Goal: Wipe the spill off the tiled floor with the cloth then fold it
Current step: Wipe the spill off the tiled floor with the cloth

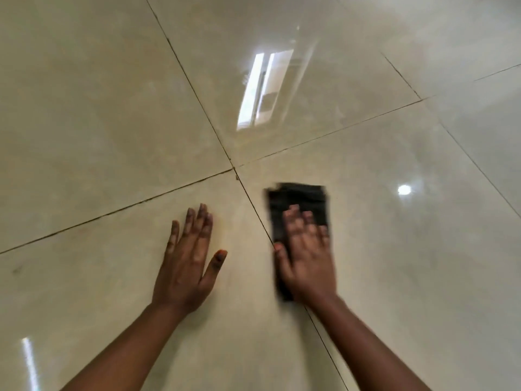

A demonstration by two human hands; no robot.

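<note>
A dark, folded cloth (298, 201) lies flat on the glossy beige tiled floor (112, 108), just right of a grout line. My right hand (306, 255) presses down on the cloth with straight fingers, covering its near half; the hand and cloth look motion-blurred. To the left, my left hand (187, 258) rests palm-down on a bare tile with fingers spread, touching only the floor. A faint yellowish smear (228, 232) shows on the tile between the two hands. I cannot tell whether the floor there is wet.
Dark grout lines cross at a junction (234, 168) just beyond the hands. Bright reflections of a window (262, 91) and a ceiling light (404, 189) shine on the tiles. Only floor is in view all around.
</note>
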